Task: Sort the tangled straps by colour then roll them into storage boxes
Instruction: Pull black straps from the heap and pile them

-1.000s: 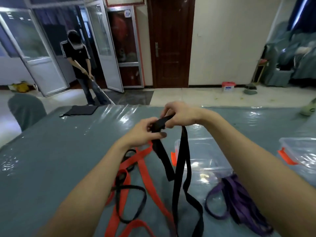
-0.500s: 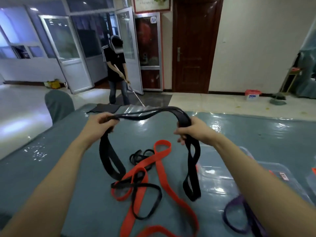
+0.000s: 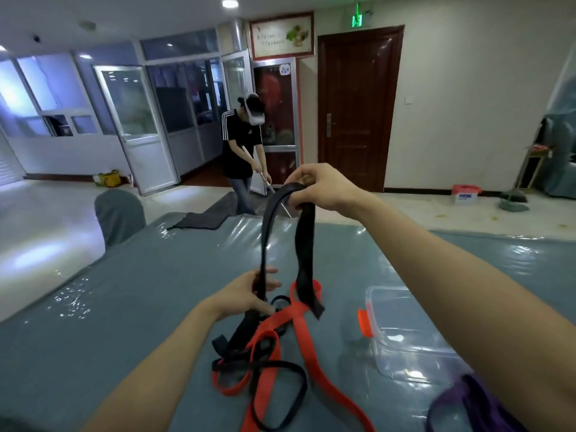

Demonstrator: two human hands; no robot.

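A wide black strap [image 3: 304, 244] hangs in a tall loop over the table. My right hand [image 3: 324, 188] grips its top, raised high above the pile. Lower down, my left hand [image 3: 249, 293] pinches the strap's left side just above the tabletop. Below lies a tangle: a red strap [image 3: 307, 344] crossing a thinner black strap [image 3: 280, 388]. A purple strap [image 3: 467, 403] bunches at the bottom right, partly behind my right forearm. A clear storage box [image 3: 402, 332] with an orange latch stands right of the pile.
The table [image 3: 124, 307] wears a grey cloth under shiny plastic. A dark folded cloth [image 3: 202, 219] lies at its far edge beside a covered chair [image 3: 120, 213]. A person [image 3: 243, 151] sweeps the floor near the glass doors beyond.
My right hand has lifted the black strap's top higher. My left hand has dropped from shoulder-width hold down to the strap near the pile. The view tilted up.
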